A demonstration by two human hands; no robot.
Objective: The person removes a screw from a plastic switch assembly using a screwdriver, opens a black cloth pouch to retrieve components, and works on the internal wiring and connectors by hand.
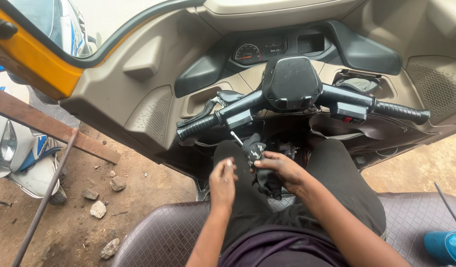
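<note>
Below the black handlebar (297, 101) of a three-wheeler cab, over our lap, we note both hands working close together. Our right hand (282, 168) is closed around a dark cloth (267, 183) bunched about a small black part (252, 148); the cloth hangs down from the palm between our knees. A thin pale metal stem (236, 137) sticks out of the part, pointing up and left toward the left grip (198, 126). Our left hand (222, 183) sits just beside the right, fingers curled narrow with the thumb up; we cannot tell whether it pinches anything. We sit on a brown quilted seat (158, 232), the hands lying above its front edge at the middle. Behind the handlebar a round gauge (247, 52) sits in the beige dashboard (153, 74), and a rag lies in the dashboard's right-hand recess (359, 83). At the seat's right edge stands a blue container (448, 247), only partly in view. Left of the cab, on bare dirt ground (139, 178) with scattered stones (98, 209), a rusty metal bar (45, 123) slants across and a thin rod (42, 202) leans beneath it; a white and blue scooter (12, 148) is parked at the far left.
</note>
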